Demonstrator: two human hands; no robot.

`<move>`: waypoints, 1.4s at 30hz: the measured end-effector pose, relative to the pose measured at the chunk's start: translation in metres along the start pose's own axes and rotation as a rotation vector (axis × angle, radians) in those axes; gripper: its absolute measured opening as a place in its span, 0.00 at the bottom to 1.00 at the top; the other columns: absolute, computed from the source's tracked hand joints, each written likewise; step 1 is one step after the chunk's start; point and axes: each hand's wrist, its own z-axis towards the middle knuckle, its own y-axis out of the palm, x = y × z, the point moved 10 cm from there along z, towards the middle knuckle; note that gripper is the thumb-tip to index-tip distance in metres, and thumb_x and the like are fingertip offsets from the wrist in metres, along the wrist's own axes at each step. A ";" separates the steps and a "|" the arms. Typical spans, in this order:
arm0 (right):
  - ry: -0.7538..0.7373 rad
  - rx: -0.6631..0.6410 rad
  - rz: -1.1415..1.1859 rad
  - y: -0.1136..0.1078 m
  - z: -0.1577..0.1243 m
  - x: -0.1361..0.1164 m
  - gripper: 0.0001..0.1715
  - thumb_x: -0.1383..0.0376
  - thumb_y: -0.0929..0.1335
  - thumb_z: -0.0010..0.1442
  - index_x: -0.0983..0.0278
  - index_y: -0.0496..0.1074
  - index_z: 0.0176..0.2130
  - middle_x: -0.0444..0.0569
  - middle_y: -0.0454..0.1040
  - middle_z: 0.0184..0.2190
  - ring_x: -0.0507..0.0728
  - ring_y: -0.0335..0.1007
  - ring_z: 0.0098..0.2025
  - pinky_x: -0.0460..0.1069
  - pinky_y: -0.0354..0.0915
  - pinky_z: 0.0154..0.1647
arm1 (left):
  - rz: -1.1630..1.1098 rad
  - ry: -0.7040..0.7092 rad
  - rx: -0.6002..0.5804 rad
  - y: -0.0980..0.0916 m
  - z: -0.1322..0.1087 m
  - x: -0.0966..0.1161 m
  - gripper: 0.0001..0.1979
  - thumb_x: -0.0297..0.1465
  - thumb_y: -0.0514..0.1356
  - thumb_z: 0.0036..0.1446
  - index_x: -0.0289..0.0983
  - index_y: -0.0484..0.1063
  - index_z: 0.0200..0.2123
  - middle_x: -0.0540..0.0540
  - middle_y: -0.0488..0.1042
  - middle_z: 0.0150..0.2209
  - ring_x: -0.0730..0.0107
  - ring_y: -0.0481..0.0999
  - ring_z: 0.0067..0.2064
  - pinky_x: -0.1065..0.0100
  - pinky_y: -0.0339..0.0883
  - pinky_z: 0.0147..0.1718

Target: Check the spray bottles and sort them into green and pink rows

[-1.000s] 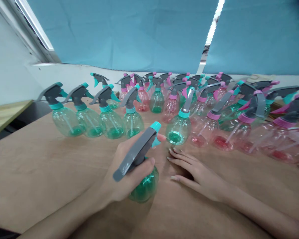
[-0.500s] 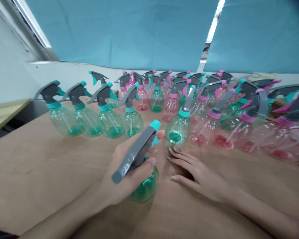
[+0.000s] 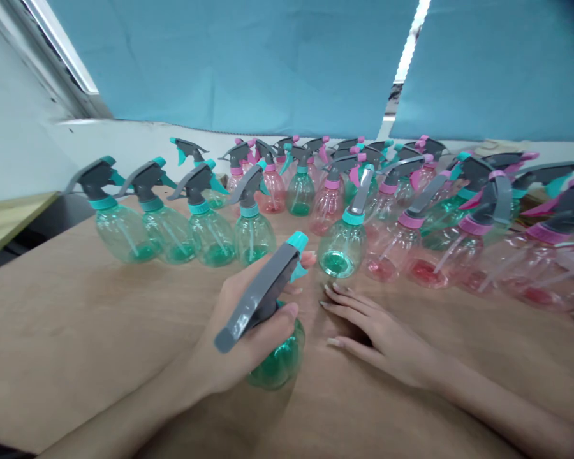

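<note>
My left hand (image 3: 242,341) is wrapped round the neck of a green spray bottle (image 3: 280,360), below its grey trigger head with a teal nozzle. The fingers and palm hide the collar and part of the trigger. My right hand (image 3: 380,331) holds nothing and rests on the wooden table (image 3: 344,408), fingers stretched out towards the left. Just beyond its fingertips stands another green spray bottle (image 3: 343,245) with a teal collar, apart from the hand.
At the left stand several green spray bottles in a row, the nearest spray bottle (image 3: 254,236) just beyond my left hand. Pink spray bottles (image 3: 428,264) crowd the right, mixed with green ones behind. A blue curtain (image 3: 268,70) hangs at the back; a wooden board (image 3: 19,217) lies far left.
</note>
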 end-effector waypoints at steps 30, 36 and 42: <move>-0.001 -0.002 0.009 0.000 0.000 -0.001 0.34 0.49 0.64 0.67 0.56 0.59 0.66 0.48 0.57 0.68 0.62 0.49 0.70 0.63 0.53 0.69 | -0.050 0.047 0.017 -0.002 0.001 0.002 0.22 0.27 0.58 0.48 0.41 0.73 0.49 0.48 0.79 0.47 0.64 0.80 0.40 0.62 0.75 0.47; -0.006 0.017 0.023 -0.001 -0.001 -0.001 0.33 0.50 0.64 0.66 0.55 0.60 0.66 0.48 0.58 0.68 0.63 0.49 0.70 0.64 0.53 0.68 | -0.087 0.026 0.008 0.000 0.002 0.001 0.23 0.26 0.58 0.47 0.42 0.73 0.49 0.48 0.77 0.54 0.60 0.80 0.48 0.63 0.75 0.49; -0.003 0.008 0.003 -0.001 0.000 -0.001 0.33 0.49 0.64 0.67 0.55 0.60 0.66 0.47 0.58 0.68 0.63 0.49 0.70 0.63 0.53 0.68 | -0.086 0.027 0.012 0.000 0.001 0.001 0.23 0.27 0.58 0.47 0.41 0.72 0.49 0.49 0.78 0.51 0.63 0.81 0.43 0.62 0.75 0.49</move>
